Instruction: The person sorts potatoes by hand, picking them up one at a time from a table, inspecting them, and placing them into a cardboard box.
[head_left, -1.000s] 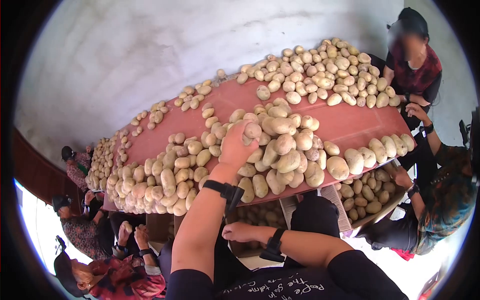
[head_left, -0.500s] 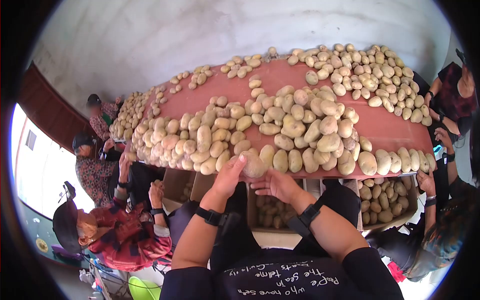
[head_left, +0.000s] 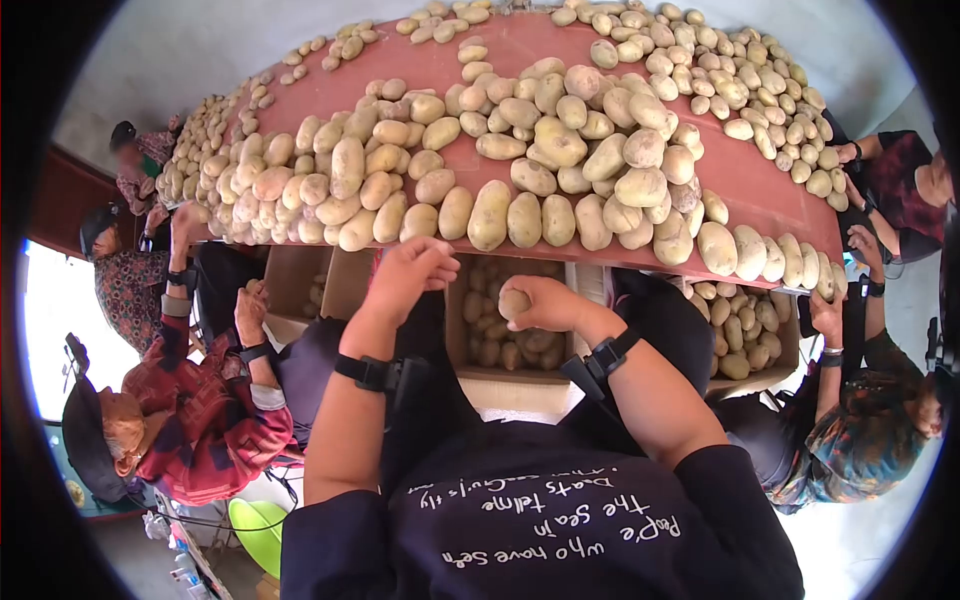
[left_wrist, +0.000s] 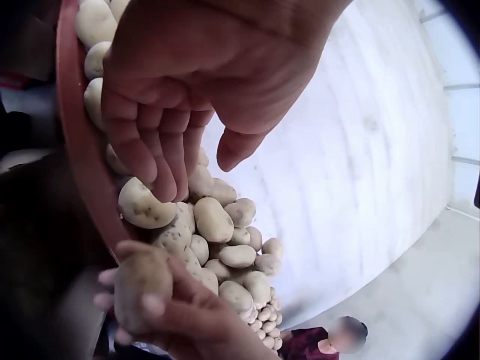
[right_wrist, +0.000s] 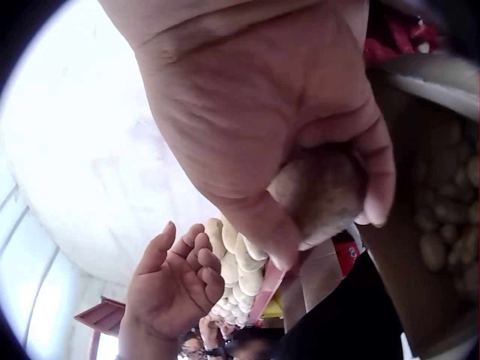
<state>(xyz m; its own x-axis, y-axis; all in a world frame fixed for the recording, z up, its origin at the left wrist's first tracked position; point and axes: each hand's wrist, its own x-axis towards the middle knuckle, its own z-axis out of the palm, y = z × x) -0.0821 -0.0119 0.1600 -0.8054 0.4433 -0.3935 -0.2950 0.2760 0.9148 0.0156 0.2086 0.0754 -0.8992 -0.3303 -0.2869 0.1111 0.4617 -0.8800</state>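
My right hand (head_left: 548,303) grips a potato (head_left: 514,303) above the cardboard box below the table edge. In the right wrist view the thumb and fingers of the right hand (right_wrist: 262,127) curl round that potato (right_wrist: 322,195). My left hand (head_left: 408,279) is in the air just off the table's front edge and holds nothing. In the left wrist view the fingers of the left hand (left_wrist: 195,82) are loosely bent, with the potato (left_wrist: 142,289) in the other hand below. Piled potatoes (head_left: 560,140) lie on the red table (head_left: 745,200).
A box (head_left: 515,376) of potatoes stands under the table edge between my legs, another box (head_left: 790,350) of potatoes to its right. People sit at both sides, one in a red patterned shirt (head_left: 215,420) at the left. A green basin (head_left: 258,530) is at lower left.
My left hand reached into the pile, then drew back to the table edge with a potato. That potato has passed to my right hand, now lower over the box; the left hand has let go.
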